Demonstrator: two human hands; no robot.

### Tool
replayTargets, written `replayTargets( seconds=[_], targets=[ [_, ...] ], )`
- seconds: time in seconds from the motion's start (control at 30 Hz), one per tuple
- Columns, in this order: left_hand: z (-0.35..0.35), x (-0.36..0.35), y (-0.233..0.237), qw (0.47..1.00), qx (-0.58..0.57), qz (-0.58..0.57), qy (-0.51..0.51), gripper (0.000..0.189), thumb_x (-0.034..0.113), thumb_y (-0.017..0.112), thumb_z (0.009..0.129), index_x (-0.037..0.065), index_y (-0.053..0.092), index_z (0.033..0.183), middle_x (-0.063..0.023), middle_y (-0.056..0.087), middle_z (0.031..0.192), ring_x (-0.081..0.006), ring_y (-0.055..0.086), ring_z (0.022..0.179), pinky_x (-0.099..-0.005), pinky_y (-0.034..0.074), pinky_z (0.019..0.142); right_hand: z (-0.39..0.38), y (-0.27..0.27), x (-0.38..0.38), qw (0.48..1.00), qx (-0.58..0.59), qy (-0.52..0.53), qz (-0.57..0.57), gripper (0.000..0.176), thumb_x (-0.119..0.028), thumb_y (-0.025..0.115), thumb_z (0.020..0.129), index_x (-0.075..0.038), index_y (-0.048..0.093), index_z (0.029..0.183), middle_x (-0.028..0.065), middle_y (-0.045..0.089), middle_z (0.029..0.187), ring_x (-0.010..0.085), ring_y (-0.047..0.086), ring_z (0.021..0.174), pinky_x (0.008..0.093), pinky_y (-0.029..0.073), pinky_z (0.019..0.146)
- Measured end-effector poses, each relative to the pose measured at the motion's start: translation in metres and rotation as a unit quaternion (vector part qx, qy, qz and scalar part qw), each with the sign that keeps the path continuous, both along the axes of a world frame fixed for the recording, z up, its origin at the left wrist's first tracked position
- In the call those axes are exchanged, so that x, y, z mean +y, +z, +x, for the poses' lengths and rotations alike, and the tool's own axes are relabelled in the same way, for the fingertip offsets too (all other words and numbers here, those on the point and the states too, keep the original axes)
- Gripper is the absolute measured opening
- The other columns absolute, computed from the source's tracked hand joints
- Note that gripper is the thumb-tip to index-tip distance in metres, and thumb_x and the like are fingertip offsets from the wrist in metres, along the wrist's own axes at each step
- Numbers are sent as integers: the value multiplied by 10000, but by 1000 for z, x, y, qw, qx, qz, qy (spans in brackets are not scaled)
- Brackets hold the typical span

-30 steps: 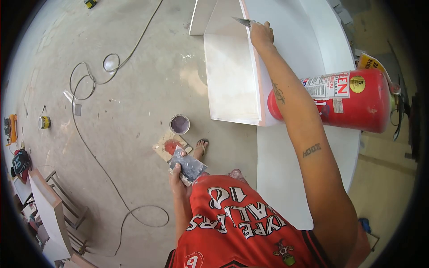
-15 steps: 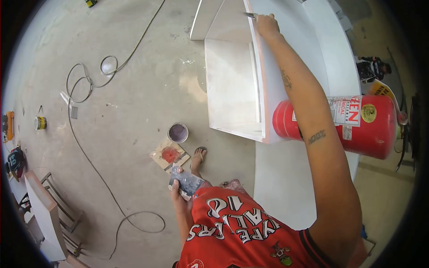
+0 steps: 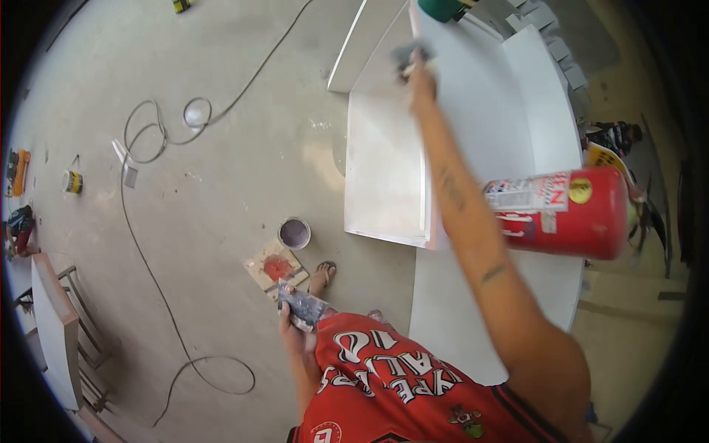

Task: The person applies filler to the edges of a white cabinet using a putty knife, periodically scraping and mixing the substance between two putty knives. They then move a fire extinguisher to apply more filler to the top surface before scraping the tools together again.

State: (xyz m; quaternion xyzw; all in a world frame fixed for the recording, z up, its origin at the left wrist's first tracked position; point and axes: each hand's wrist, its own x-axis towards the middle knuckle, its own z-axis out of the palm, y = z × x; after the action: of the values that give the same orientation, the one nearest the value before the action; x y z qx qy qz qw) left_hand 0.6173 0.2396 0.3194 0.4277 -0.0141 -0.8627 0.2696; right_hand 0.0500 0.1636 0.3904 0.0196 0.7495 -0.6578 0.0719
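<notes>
My left hand (image 3: 293,336) grips a flat dark putty plate (image 3: 304,306), smeared with pale filler, low in front of the red jersey. Stretched out at the top of the view, my right hand (image 3: 421,81) is closed around a putty knife (image 3: 408,56). Motion blurs the blade, which overlaps the upper edge of a white cabinet (image 3: 385,170) with pinkish filler along its edges. On the floor by my foot are an open can (image 3: 295,233) with purplish-grey contents and a wooden board (image 3: 255,266) with a red patch.
A red fire extinguisher (image 3: 583,214) lies over the white surface beneath my right forearm. Beyond the knife is a green container (image 3: 442,7). A cable (image 3: 151,317) loops across the floor. Other people (image 3: 21,225) are at the far left and right, near a white panel on a stand (image 3: 55,332).
My right hand has pulled back from the cabinet's edge with the putty knife, now blurred. The view has shifted, bringing the green container into sight. My left hand still holds the plate.
</notes>
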Motion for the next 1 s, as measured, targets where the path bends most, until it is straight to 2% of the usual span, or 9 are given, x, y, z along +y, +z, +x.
replayTargets(
  seconds=[0.07,0.27,0.3,0.37,0.5,0.6,0.73,0.77,1.0],
  targets=[
    [-16,-12,22,999,37,-7,9,395,345,549,981,136,542,1317,-25,680,1095,-171,675,908,-332,552,732,118,-26,31,898,-263,150,-320,262,-372,594,949,-115,594,897,44,540,713,153,539,598,283,464,516],
    [-35,-19,78,942,329,-70,10,424,299,554,978,84,519,1342,-93,656,1156,-207,671,967,-356,563,835,387,85,167,568,-618,336,-427,270,-326,648,933,-89,552,843,-27,468,538,72,445,402,208,360,379],
    [-41,-4,97,959,234,-150,-47,435,288,563,971,57,512,1335,-99,642,1173,-199,660,981,-349,558,847,396,88,175,567,-611,342,-434,270,-326,648,933,-89,552,843,-27,468,538,72,445,402,208,360,379],
    [-35,24,159,940,190,-242,-146,429,263,585,952,6,515,1289,-79,617,1171,-169,626,1011,-314,539,860,415,88,196,878,-436,63,-188,283,-315,615,964,-62,567,845,-22,486,541,91,462,406,235,375,382],
    [6,83,183,937,217,-241,-128,366,255,558,966,30,546,1254,-61,618,1138,-150,617,1008,-294,536,821,459,110,262,994,29,11,-109,311,-239,580,992,14,647,823,114,656,716,182,621,579,320,467,526],
    [48,106,187,951,208,-190,-131,353,243,523,983,29,548,1263,-68,616,1161,-150,616,1031,-294,535,822,501,91,304,834,500,233,-14,258,-210,598,970,25,659,882,142,670,726,266,654,673,374,503,600],
    [93,160,220,936,120,-311,-116,355,272,515,992,39,563,1256,-36,662,1064,-108,653,937,-291,536,777,558,72,385,826,427,322,180,204,-81,654,906,-13,673,1098,155,694,905,309,663,850,382,539,767],
    [105,169,218,948,125,-271,-109,372,283,517,991,28,558,1259,-39,671,1045,-118,663,894,-300,539,787,582,80,396,963,130,236,-27,270,-39,648,895,-30,653,1166,157,686,981,323,653,885,385,537,813],
    [179,235,212,940,106,-272,-178,340,213,576,958,50,553,1255,-41,662,1068,-121,666,888,-287,550,708,636,78,445,827,412,353,147,187,-90,621,923,-3,656,1085,159,664,934,302,658,877,387,534,777]
  ],
)
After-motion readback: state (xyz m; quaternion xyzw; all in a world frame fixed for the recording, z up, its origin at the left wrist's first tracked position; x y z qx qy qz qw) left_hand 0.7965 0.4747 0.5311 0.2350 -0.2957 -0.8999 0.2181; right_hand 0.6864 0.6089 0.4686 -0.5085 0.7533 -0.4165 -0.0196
